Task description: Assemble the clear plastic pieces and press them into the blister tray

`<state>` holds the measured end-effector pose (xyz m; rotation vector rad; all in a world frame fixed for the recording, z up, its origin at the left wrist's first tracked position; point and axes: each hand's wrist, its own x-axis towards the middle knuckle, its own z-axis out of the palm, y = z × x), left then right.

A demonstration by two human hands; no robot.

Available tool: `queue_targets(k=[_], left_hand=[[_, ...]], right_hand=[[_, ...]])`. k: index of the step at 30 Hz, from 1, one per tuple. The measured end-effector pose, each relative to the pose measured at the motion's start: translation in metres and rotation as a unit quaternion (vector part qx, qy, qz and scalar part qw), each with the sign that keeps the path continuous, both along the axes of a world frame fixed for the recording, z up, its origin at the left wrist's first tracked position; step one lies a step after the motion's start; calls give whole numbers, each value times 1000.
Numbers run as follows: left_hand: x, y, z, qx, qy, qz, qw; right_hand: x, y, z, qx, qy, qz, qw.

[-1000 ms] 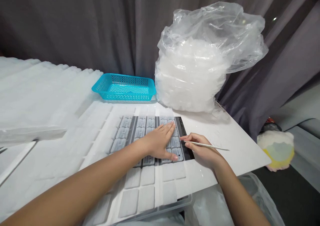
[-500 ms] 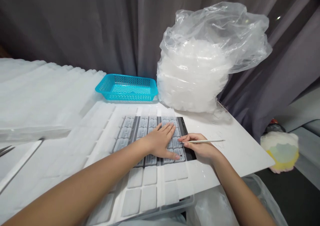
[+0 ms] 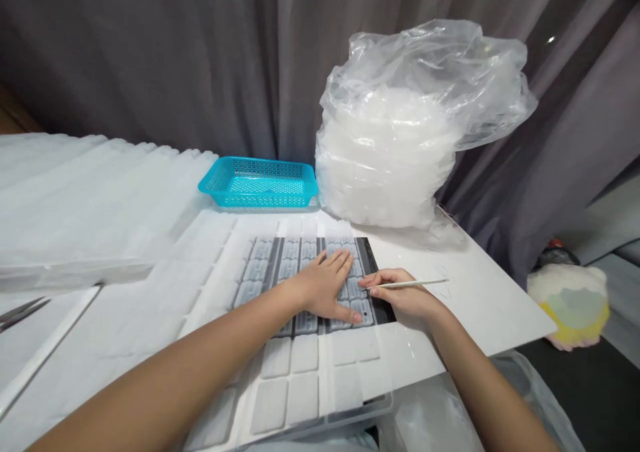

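Note:
My left hand (image 3: 327, 289) lies flat, fingers spread, on a translucent plastic sheet of moulded rectangular compartments (image 3: 249, 295). Black strips show under part of this sheet. At the sheet's right edge, my right hand (image 3: 400, 291) pinches a thin pale stick (image 3: 417, 283), its one end pointing right and the other hidden at my fingertips. I cannot make out what kind of tool it is. A small dark spot (image 3: 365, 314) shows on a compartment near my left thumb. Nearer to me, more of the compartments look white.
Behind stands a turquoise basket (image 3: 260, 202), beside a clear plastic bag (image 3: 385, 159) full of white material. A tall pile of white moulded sheets (image 3: 90, 199) fills the left. Dark scissors (image 3: 23, 312) lie near a white strip (image 3: 50, 349). The table's right corner (image 3: 543, 329) juts out.
The view has shifted slightly, so most things sit a little lower and to the right. Both hands hold nearly the same places, the stick still in my right hand.

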<state>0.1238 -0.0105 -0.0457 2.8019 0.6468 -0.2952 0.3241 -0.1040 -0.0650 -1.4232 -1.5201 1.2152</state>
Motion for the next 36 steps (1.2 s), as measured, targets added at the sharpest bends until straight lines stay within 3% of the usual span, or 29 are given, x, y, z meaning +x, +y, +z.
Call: queue_targets(k=[3,6,8,11,13,16,19,21,25,36], left_hand=[[-1,-1,1,-1,5,0,1000],[-2,-2,1,5,7,1,1000],[-2,-2,0,10,4,2,1000],[-4,-2,1,9,-1,2,1000],[-5,-3,2,5,-5,0,1000],[-8,-5,5,-5,-5,-6,1000],[-11,-7,8,-23,-4,-12,1000],[-13,-8,10,-34,-5,-14,999],[-13,-7,12,-56,-3,-7,998],[-11,-6,12,-69,1,-7,998]], right_hand=[[-10,-3,6,66,-106,22,992],[-17,-7,11,156,-230,51,959],[-13,-7,12,208,-274,0,939],[10,-1,18,255,-298,-140,909],[26,6,25,262,-301,-175,900],[33,23,30,212,-219,-98,947],[20,44,21,108,-34,19,993],[11,56,9,73,34,52,995],[6,63,-7,68,53,68,994],[7,53,-3,49,46,72,995]])
